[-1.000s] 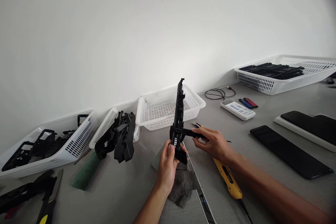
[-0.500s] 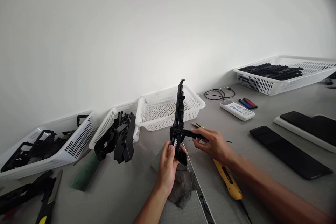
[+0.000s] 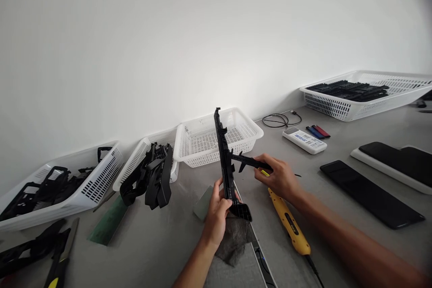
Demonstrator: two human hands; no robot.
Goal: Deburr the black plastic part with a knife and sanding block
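Note:
My left hand (image 3: 218,218) grips the lower end of a long, narrow black plastic part (image 3: 224,157) that stands nearly upright, its wide ribbed foot toward me. My right hand (image 3: 278,175) is closed around a black caliper (image 3: 248,160), whose jaws point left at the middle of the part. Whether the jaw tips touch it, I cannot tell. A thin rod sticks out to the right behind my right hand. Beneath the left hand lies a crumpled dark grey cloth (image 3: 234,240).
A white basket (image 3: 189,157) stands behind the part. More baskets with black parts are at left (image 3: 101,175) and far right (image 3: 351,110). Right of my hands lie a yellow corded tool (image 3: 290,225), a white device (image 3: 303,139) and a black panel (image 3: 371,193). A knife (image 3: 64,252) lies front left.
The caliper has drawn back to the right from around the black part, and its jaws now show. The part has tilted, its top going left and its foot right.

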